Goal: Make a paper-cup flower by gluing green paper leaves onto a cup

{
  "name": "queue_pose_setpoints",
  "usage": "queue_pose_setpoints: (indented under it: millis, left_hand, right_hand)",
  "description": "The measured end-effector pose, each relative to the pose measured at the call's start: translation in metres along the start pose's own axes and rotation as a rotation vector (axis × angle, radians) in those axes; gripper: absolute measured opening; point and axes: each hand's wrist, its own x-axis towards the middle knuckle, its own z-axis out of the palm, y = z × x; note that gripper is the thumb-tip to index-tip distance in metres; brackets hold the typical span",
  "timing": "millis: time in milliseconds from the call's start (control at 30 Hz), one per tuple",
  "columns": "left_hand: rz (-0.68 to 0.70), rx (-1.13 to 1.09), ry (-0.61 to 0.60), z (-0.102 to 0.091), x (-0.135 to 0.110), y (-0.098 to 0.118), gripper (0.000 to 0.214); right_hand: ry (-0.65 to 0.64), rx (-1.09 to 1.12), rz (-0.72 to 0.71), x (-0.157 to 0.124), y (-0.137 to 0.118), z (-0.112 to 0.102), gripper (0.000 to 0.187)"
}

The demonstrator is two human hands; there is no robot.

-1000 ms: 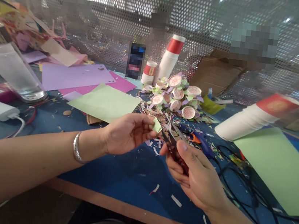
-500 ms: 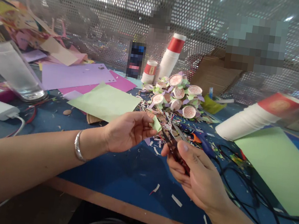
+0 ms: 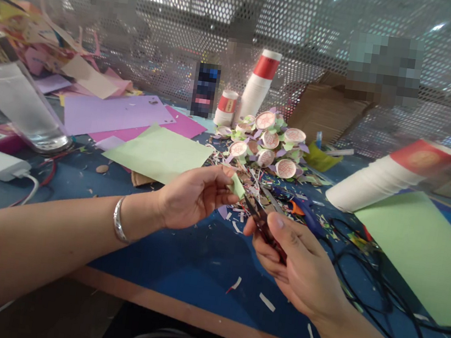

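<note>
Between the fingertips of my left hand (image 3: 201, 196) is a small piece of light green paper (image 3: 238, 186). My right hand (image 3: 296, 261) is closed around a pair of dark scissors (image 3: 260, 221), whose parted blades point up and left, close to the paper's lower edge. Whether the blades touch the paper I cannot tell. A larger sheet of light green paper (image 3: 161, 152) lies behind my left wrist. Just beyond both hands, thin paper scraps (image 3: 238, 227) litter the blue table (image 3: 190, 275).
Behind the scraps sits a pile of cup-shaped paper flowers (image 3: 267, 147). Stacked paper cups (image 3: 257, 87) stand behind it; another stack (image 3: 391, 174) leans at right. A glue gun (image 3: 307, 210) and black cable (image 3: 382, 300) lie right. A glass of water (image 3: 30, 104) stands left.
Both hands stay almost where they were. The green paper piece has turned slightly in my left fingers, and the scissors remain near it.
</note>
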Motion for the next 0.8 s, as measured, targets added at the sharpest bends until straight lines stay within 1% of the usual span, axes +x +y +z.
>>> queue_pose_setpoints:
  millis: [233, 567, 800]
  left_hand:
    - [0.033, 0.006, -0.048, -0.0055, 0.0032, -0.003, 0.024]
    - [0.013, -0.007, -0.042, -0.0019, 0.0011, -0.0005, 0.026]
    - [0.032, -0.003, -0.046, -0.0032, 0.0028, -0.0018, 0.025]
  right_hand:
    - [0.005, -0.01, 0.004, -0.0002, -0.0023, 0.0013, 0.043]
    - [0.002, -0.014, 0.006, 0.0, -0.0022, 0.0003, 0.045]
    - [0.007, -0.015, 0.009, 0.0005, -0.0026, 0.0003, 0.045]
